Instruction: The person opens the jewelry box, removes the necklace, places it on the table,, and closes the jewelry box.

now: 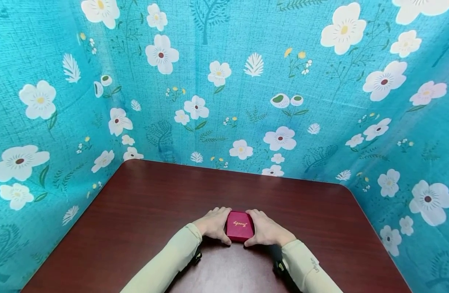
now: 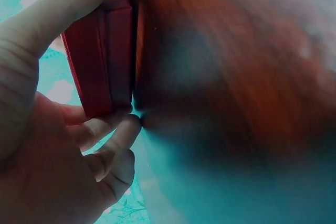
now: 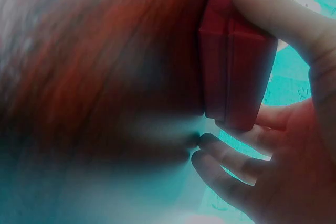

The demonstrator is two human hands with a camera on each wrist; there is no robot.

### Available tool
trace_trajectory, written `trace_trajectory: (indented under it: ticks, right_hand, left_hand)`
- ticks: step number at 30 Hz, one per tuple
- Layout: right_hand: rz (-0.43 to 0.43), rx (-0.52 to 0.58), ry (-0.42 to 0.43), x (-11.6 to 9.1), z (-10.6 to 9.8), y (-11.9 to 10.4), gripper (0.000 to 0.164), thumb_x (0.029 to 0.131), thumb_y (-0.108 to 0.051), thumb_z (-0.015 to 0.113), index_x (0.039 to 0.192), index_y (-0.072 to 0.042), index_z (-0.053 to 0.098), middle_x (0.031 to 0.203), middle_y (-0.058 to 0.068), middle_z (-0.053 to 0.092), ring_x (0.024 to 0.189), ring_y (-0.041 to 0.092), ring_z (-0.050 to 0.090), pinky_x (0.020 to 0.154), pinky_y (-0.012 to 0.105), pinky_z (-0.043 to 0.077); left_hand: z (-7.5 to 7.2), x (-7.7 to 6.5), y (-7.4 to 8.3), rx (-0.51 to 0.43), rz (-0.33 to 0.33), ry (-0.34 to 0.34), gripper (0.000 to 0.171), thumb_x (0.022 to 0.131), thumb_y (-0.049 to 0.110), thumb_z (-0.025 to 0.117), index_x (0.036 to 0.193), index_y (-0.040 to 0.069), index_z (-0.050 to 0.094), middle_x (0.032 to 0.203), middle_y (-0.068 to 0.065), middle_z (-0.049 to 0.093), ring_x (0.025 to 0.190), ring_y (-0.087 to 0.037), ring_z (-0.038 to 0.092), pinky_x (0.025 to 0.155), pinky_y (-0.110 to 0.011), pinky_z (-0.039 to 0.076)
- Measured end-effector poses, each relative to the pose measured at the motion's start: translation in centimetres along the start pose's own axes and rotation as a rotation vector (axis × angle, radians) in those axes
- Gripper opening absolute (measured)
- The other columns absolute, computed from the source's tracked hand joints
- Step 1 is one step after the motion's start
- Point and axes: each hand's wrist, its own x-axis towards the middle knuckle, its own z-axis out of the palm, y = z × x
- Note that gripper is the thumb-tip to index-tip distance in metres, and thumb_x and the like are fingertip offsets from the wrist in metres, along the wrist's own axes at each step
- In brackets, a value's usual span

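A small red jewelry box [image 1: 240, 225] with gold lettering on its lid sits at or just above the table, its lid down flat. From its left side my left hand [image 1: 214, 224] grips it, thumb at the near edge and fingers towards the far edge. My right hand [image 1: 265, 228] holds the opposite side in the same way. In the left wrist view the box [image 2: 100, 56] shows a seam between lid and base, with the left thumb pressed to its side. The right wrist view shows the right thumb on the box [image 3: 239, 72] and the lower fingers near the tabletop.
The dark red-brown wooden table [image 1: 166, 195] has rounded far corners. Blue flowered cloth [image 1: 217, 101] hangs behind it and along both sides. Dark straps with devices sit at both wrists, below the pale sleeves [image 1: 173, 260].
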Motion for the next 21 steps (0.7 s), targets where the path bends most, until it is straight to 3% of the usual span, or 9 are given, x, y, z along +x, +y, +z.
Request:
trace_trajectory:
  ticks: [10, 21]
  right_hand:
    - [-0.01, 0.004, -0.019, 0.0, 0.5, -1.2, 0.095, 0.056, -0.05, 0.086, 0.128, -0.007, 0.042, 0.113, 0.002, 0.049, 0.102, 0.018, 0.046, 0.085, 0.039, 0.046]
    - [-0.045, -0.029, -0.034, 0.1, 1.0, -2.2, 0.103, 0.056, -0.05, 0.085, 0.135, -0.002, 0.04, 0.12, 0.006, 0.051, 0.109, 0.023, 0.047, 0.09, 0.042, 0.045]
  left_hand:
    - [-0.1, -1.5, -0.3, -0.002, -0.006, -0.01, 0.109, 0.057, 0.049, 0.086, 0.14, 0.001, 0.035, 0.127, -0.008, 0.049, 0.115, -0.026, 0.045, 0.1, -0.04, 0.036]
    - [-0.2, -2.9, -0.6, -0.02, -0.003, -0.001, 0.106, 0.055, 0.046, 0.087, 0.137, 0.0, 0.037, 0.122, -0.007, 0.05, 0.111, -0.025, 0.046, 0.096, -0.04, 0.038]
